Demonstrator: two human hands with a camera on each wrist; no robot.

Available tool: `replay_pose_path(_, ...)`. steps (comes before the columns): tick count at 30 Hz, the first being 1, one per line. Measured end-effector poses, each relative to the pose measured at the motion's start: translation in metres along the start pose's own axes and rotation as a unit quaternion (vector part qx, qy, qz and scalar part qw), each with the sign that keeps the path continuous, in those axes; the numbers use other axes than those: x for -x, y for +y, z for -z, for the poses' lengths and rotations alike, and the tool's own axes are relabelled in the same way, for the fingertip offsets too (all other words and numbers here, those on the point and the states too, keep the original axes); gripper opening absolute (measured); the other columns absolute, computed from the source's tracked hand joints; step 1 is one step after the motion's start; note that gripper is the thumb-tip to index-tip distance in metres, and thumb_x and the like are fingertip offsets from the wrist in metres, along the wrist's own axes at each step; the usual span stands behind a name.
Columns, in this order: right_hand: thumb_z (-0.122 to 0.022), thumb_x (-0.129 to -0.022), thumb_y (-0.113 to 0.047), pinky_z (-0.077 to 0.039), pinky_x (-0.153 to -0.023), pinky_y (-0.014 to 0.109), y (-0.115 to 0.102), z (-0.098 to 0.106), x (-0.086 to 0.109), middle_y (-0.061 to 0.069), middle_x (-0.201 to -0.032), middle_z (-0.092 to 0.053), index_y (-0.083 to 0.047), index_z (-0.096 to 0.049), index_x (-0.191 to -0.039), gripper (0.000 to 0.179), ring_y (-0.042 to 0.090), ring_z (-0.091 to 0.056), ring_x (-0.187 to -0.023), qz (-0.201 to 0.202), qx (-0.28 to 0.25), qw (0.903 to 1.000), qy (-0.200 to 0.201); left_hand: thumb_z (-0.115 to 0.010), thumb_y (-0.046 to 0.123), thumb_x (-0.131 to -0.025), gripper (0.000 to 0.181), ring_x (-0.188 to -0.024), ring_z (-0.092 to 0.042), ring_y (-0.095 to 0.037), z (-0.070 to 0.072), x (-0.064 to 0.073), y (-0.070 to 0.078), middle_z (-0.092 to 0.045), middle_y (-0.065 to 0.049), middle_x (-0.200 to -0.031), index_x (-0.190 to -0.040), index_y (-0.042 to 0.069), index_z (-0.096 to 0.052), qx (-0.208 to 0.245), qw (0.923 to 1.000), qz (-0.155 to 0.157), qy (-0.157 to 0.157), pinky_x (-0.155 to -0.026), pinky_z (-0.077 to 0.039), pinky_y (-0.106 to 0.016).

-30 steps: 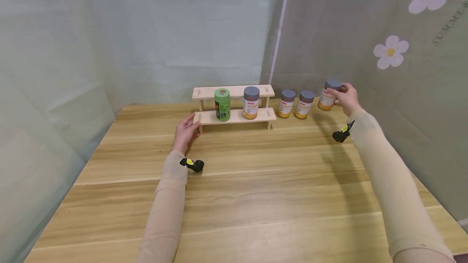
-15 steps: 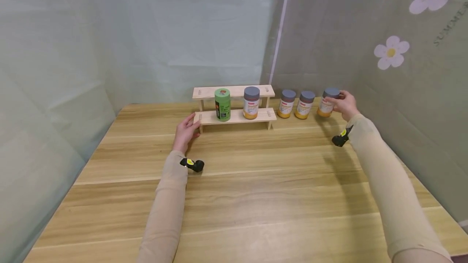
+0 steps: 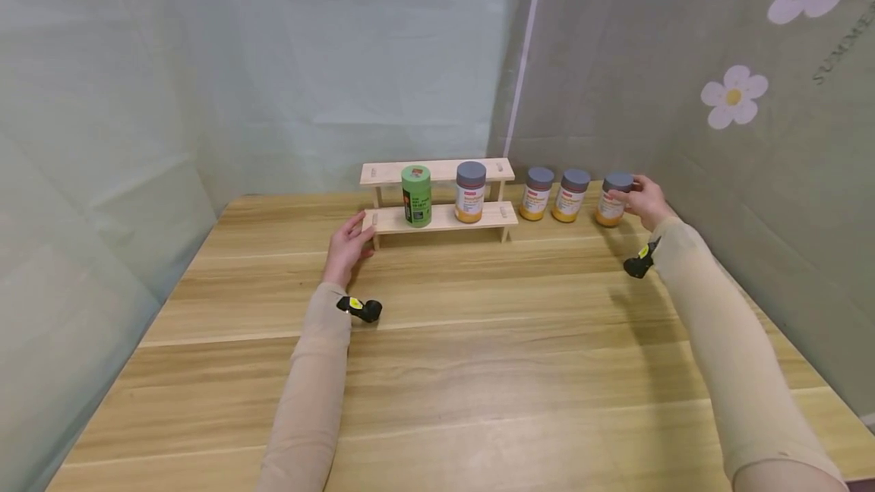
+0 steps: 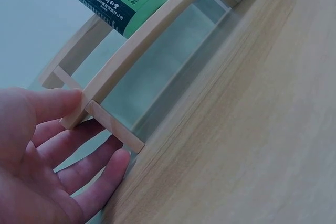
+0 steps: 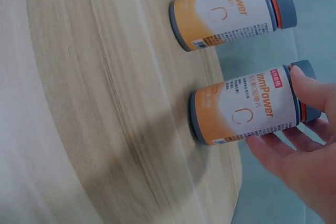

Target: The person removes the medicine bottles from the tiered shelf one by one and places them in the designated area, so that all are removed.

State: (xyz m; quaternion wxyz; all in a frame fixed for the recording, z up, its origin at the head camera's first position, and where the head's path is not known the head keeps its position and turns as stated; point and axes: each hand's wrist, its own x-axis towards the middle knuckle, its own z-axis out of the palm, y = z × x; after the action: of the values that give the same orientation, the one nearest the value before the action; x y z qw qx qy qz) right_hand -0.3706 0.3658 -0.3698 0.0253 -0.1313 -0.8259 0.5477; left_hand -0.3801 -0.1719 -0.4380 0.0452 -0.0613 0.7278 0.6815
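My right hand [image 3: 648,202] grips the rightmost supplement bottle [image 3: 611,203] by its upper part, thumb at the grey cap and fingers round the far side. This bottle [image 5: 244,106] is upright, with an orange and white label, its base right at the tabletop. At the left end of a two-tier wooden shelf [image 3: 444,220], my left hand [image 3: 347,249] holds the lower board; in the left wrist view the thumb lies on the board's end and the fingers reach under it. A green bottle [image 3: 416,197] and a grey-capped bottle [image 3: 470,194] stand on that lower board.
Two matching grey-capped bottles [image 3: 536,194] stand on the wooden table [image 3: 478,355] between the shelf and the held bottle. The shelf's upper board [image 3: 437,171] carries nothing. A hanging cloth [image 3: 328,59] closes off the back and sides of the table.
My right hand has lowered the held bottle to the tabletop and brought it slightly nearer, in line with the other two. My left hand has stayed at the shelf's end.
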Motion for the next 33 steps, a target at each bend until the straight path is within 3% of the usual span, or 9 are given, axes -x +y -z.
replay_pose_path(12, -0.051, -0.100, -0.021, -0.029, -0.119, 0.047, 0.010, -0.005, -0.003, 0.030, -0.158, -0.013, 0.005, -0.004, -0.152, 0.075, 0.041, -0.021, -0.145, 0.000, -0.019, 0.9998, 0.001, -0.055, 0.021, -0.099, 0.057, -0.130, -0.049, -0.026, 0.002, 0.004, -0.001, -0.043, -0.013, -0.151, -0.151, 0.020, -0.034, -0.007, 0.9999, -0.007, -0.005, -0.075, -0.055, -0.017)
replay_pose_path(20, -0.051, -0.099, -0.026, -0.031, -0.118, 0.045, 0.013, -0.006, -0.002, 0.027, -0.159, -0.013, 0.002, -0.006, -0.153, 0.075, 0.039, -0.025, -0.145, -0.015, -0.022, 0.9993, 0.026, -0.056, 0.020, -0.099, 0.056, -0.126, -0.052, -0.024, -0.001, 0.002, -0.005, -0.046, -0.014, -0.149, -0.151, 0.018, -0.035, -0.005, 0.9999, -0.007, -0.010, -0.072, -0.055, -0.017)
replay_pose_path(33, -0.050, -0.100, -0.026, -0.028, -0.120, 0.044, -0.002, -0.008, -0.006, 0.026, -0.159, -0.014, 0.001, -0.004, -0.154, 0.076, 0.038, -0.025, -0.145, -0.010, -0.004, 0.9995, 0.031, -0.057, 0.021, -0.098, 0.057, -0.128, -0.052, -0.024, 0.001, 0.000, -0.001, -0.043, -0.010, -0.151, -0.151, 0.020, -0.036, 0.000, 1.0000, -0.003, -0.001, -0.072, -0.055, -0.017)
